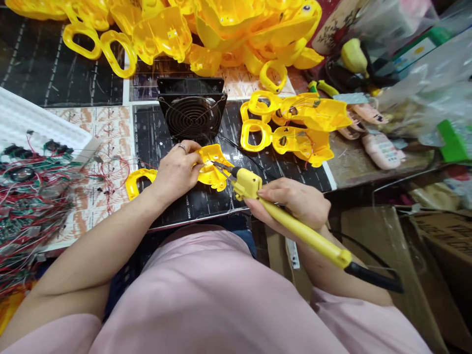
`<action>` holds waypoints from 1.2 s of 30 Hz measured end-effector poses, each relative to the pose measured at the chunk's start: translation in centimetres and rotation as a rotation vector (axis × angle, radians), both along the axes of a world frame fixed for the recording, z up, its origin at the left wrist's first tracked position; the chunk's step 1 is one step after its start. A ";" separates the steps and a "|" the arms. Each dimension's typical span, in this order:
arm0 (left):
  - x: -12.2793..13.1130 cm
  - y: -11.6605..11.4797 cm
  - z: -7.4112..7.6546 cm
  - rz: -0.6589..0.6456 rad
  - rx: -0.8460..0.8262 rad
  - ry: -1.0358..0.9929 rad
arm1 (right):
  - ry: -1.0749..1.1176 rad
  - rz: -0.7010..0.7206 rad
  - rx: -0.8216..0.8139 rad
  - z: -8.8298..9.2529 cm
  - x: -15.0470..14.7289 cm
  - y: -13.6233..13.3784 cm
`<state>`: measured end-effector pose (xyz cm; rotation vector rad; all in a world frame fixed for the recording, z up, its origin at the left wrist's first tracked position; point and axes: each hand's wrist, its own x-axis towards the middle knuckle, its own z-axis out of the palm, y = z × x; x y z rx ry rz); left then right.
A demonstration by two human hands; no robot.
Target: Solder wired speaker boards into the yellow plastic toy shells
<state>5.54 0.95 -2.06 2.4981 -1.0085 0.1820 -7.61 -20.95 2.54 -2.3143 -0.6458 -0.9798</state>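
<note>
My right hand is closed around a yellow soldering iron, whose black cable trails from the rear end. Its metal tip points left and down into a yellow plastic shell, at or very near the inner surface. My left hand grips that shell from the left, thumb and fingers bunched at its edge; anything small pinched there is hidden. A yellow ring-shaped end shows left of the hand, apparently part of the same shell.
A black fan stands behind the work. Right of it lie two yellow shells with wires. More yellow shells are piled at the back. Wired circuit boards crowd the left side. Pink pieces and plastic bags lie right.
</note>
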 end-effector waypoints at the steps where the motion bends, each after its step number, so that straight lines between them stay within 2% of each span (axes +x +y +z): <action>1: 0.0 0.0 0.0 0.000 0.001 -0.002 | -0.001 -0.018 0.017 -0.1 -0.1 0.0; 6: 0.0 0.1 -0.1 -0.013 -0.005 -0.018 | 0.035 -0.188 0.078 -0.6 -0.8 0.1; 11: 0.0 0.3 0.1 -0.002 0.000 -0.043 | 0.064 -0.241 0.120 -1.2 -1.1 0.0; 18: 0.3 0.0 1.0 0.047 -0.077 -0.052 | 0.071 -0.234 0.158 -0.9 -1.3 -0.4; 27: 0.6 -0.7 -0.3 0.016 -0.054 -0.142 | -0.035 -0.125 0.062 -1.7 -0.6 0.3; 36: 0.5 -1.0 -0.5 0.032 -0.069 -0.077 | -0.024 -0.102 0.059 -1.6 -0.5 0.5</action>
